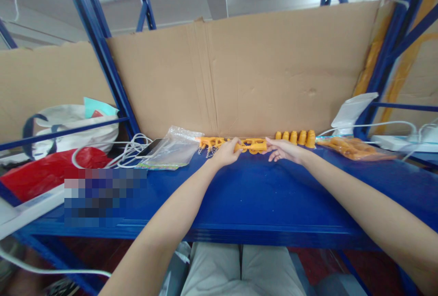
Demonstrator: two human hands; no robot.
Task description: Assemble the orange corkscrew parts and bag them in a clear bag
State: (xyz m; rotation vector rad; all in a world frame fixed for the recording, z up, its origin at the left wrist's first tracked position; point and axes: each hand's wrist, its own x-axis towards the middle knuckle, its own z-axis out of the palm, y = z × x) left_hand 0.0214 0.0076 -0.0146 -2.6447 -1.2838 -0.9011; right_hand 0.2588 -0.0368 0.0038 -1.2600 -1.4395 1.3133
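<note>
A yellow-orange plastic piece (255, 145), long and with openings along it, is held between my hands near the back of the blue table. My left hand (226, 152) is closed around its left end. At the right end, my right hand (285, 150) grips with thumb and forefinger while the other fingers spread loosely. Left of my left hand lie several orange plastic pieces (209, 142) with small metal chains (211, 151). Several orange cup-shaped pieces (301, 137) stand in a row just beyond my right hand.
A clear plastic bag (178, 148), dark phone-like device (150, 148) and white cables (128, 152) lie left. A bag of orange parts (356, 148) lies right. Cardboard (273, 68) walls the back of the blue table (253, 195). Red plastic (51, 170) sits far left.
</note>
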